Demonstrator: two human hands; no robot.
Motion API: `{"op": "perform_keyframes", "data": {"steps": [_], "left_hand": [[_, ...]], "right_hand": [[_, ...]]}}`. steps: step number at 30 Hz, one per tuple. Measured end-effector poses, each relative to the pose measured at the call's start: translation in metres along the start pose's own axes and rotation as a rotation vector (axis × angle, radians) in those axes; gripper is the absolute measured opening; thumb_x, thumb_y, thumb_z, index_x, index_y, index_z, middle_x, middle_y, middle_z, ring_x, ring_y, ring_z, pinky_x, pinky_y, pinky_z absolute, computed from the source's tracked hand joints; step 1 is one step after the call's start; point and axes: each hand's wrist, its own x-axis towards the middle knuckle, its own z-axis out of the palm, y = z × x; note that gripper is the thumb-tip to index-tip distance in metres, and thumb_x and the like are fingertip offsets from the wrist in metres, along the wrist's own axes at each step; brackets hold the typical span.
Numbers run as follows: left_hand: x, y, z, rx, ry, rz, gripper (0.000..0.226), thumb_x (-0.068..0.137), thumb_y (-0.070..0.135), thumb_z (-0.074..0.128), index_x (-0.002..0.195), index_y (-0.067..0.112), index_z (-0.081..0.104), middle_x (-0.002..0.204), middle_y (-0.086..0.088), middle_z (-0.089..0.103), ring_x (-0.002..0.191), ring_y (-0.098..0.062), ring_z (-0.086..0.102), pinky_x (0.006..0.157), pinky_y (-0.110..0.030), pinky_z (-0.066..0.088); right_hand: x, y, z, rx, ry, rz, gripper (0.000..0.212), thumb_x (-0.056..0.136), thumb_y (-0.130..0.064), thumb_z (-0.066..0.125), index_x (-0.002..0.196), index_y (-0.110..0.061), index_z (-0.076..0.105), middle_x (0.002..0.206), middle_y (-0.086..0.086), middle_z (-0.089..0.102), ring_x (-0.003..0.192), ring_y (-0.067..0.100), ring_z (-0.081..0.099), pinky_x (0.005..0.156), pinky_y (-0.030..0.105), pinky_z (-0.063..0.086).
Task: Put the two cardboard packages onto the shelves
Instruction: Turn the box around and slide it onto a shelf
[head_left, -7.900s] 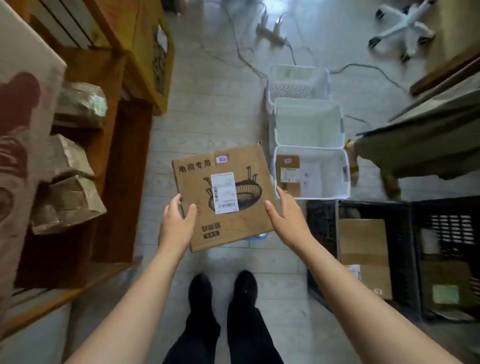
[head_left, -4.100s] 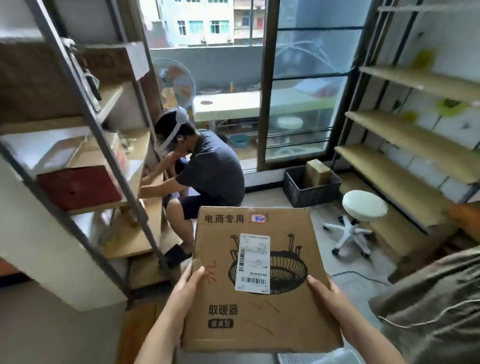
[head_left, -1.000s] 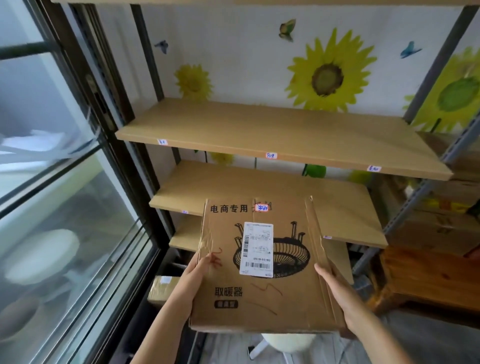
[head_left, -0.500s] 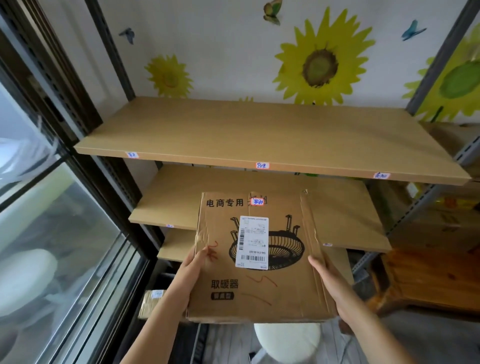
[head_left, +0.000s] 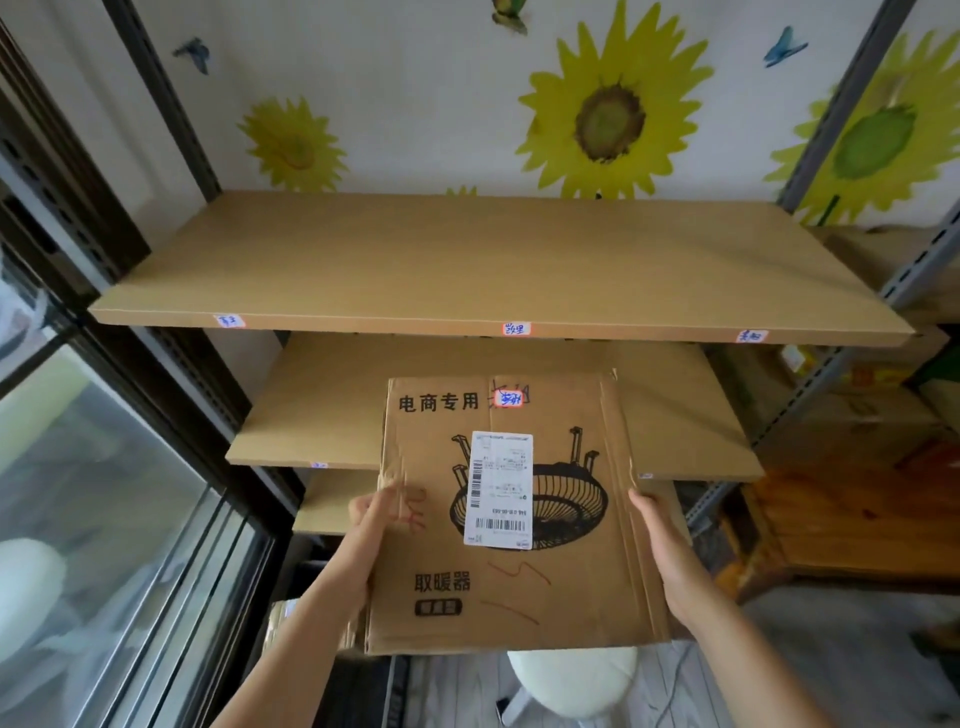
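A flat brown cardboard package (head_left: 561, 577) with a white shipping label and a printed heater drawing is held level in front of me. My left hand (head_left: 376, 519) grips its left edge and my right hand (head_left: 657, 540) grips its right edge. Its far end reaches over the front of the middle shelf (head_left: 332, 426). Above that runs the wide upper shelf (head_left: 467, 265), with small labels on its front edge. A lower shelf (head_left: 332, 506) shows under the package's left side. A second package is not clearly in view.
A sliding glass door (head_left: 104, 519) and its dark frame stand at the left. A white round stool (head_left: 571, 680) sits on the floor below the package. At the right, grey shelf posts (head_left: 800, 405), stacked boxes and a wooden bench (head_left: 852, 525) crowd the space.
Since a second ago I have stepped closer to the shelves. The package has stayed in both hands and its far edge now lies over the middle shelf's front.
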Motion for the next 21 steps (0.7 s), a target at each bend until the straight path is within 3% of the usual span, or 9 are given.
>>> {"op": "perform_keyframes", "data": {"steps": [1,4,7,12,15,16,18,19,21], "left_hand": [[0.002,-0.001,-0.001,-0.011,-0.01,-0.032,0.047,0.092,0.057,0.056,0.109,0.013,0.057,0.084,-0.008,0.077,0.089,-0.031,0.068,0.092,-0.059,0.055],[0.01,-0.007,-0.009,-0.074,-0.046,-0.139,0.081,0.073,0.077,0.063,0.133,0.025,0.045,0.119,-0.021,0.068,0.107,-0.042,0.068,0.088,-0.062,0.056],[0.016,-0.016,-0.013,-0.089,-0.079,-0.176,0.105,0.056,0.086,0.068,0.14,0.026,0.046,0.12,-0.026,0.069,0.106,-0.043,0.07,0.088,-0.062,0.056],[0.004,-0.015,-0.013,-0.073,-0.148,-0.159,0.083,0.075,0.079,0.054,0.134,0.021,0.057,0.11,-0.019,0.076,0.102,-0.036,0.073,0.082,-0.048,0.061],[-0.003,-0.011,-0.016,-0.022,-0.2,-0.149,0.073,0.079,0.072,0.051,0.119,0.013,0.07,0.112,-0.02,0.076,0.101,-0.034,0.073,0.096,-0.051,0.053],[-0.006,-0.008,-0.017,0.004,-0.204,-0.125,0.076,0.077,0.072,0.053,0.125,0.015,0.067,0.121,-0.019,0.073,0.104,-0.031,0.072,0.1,-0.053,0.051],[-0.008,-0.002,-0.025,0.219,-0.137,0.086,0.09,0.075,0.076,0.06,0.149,0.028,0.042,0.149,-0.013,0.051,0.124,-0.027,0.062,0.105,-0.056,0.047],[-0.008,0.004,-0.03,0.458,-0.023,0.266,0.093,0.076,0.07,0.064,0.154,0.032,0.031,0.153,-0.009,0.04,0.132,-0.026,0.053,0.104,-0.055,0.047],[-0.014,0.022,-0.034,0.805,0.199,0.686,0.087,0.079,0.049,0.073,0.153,0.023,0.034,0.144,-0.006,0.039,0.125,-0.027,0.051,0.095,-0.049,0.053]], "right_hand": [[-0.001,0.0,-0.001,-0.001,-0.004,0.0,0.056,0.1,-0.041,0.044,0.147,-0.011,0.036,0.155,0.014,0.035,0.143,0.031,0.031,0.113,0.044,0.024],[-0.002,0.001,-0.004,0.022,-0.02,-0.006,0.06,0.099,-0.046,0.045,0.147,-0.012,0.037,0.154,0.014,0.037,0.142,0.031,0.033,0.112,0.045,0.026],[-0.008,0.003,-0.003,0.017,-0.064,-0.033,0.063,0.096,-0.046,0.048,0.149,-0.015,0.033,0.156,0.012,0.035,0.143,0.029,0.031,0.111,0.041,0.025],[-0.019,0.007,-0.001,0.096,-0.132,0.0,0.069,0.093,-0.048,0.052,0.153,-0.024,0.027,0.16,0.004,0.028,0.148,0.025,0.022,0.119,0.045,0.016],[-0.022,0.004,-0.003,0.059,-0.124,-0.095,0.071,0.087,-0.048,0.057,0.15,-0.023,0.035,0.154,0.002,0.039,0.143,0.025,0.031,0.116,0.042,0.022],[-0.022,0.001,-0.005,0.03,-0.129,-0.144,0.074,0.084,-0.053,0.06,0.149,-0.025,0.036,0.148,-0.003,0.045,0.139,0.024,0.036,0.112,0.039,0.027],[-0.026,-0.009,-0.008,-0.066,-0.162,-0.264,0.088,0.068,-0.07,0.067,0.144,-0.037,0.037,0.13,-0.024,0.051,0.125,0.012,0.045,0.098,0.021,0.037],[-0.027,-0.016,-0.01,-0.126,-0.181,-0.332,0.085,0.064,-0.069,0.067,0.14,-0.043,0.036,0.123,-0.031,0.049,0.118,0.001,0.048,0.088,0.01,0.04],[-0.025,-0.03,-0.015,-0.243,-0.226,-0.438,0.077,0.065,-0.061,0.066,0.134,-0.048,0.033,0.123,-0.034,0.046,0.106,-0.022,0.05,0.076,-0.003,0.041]]}}
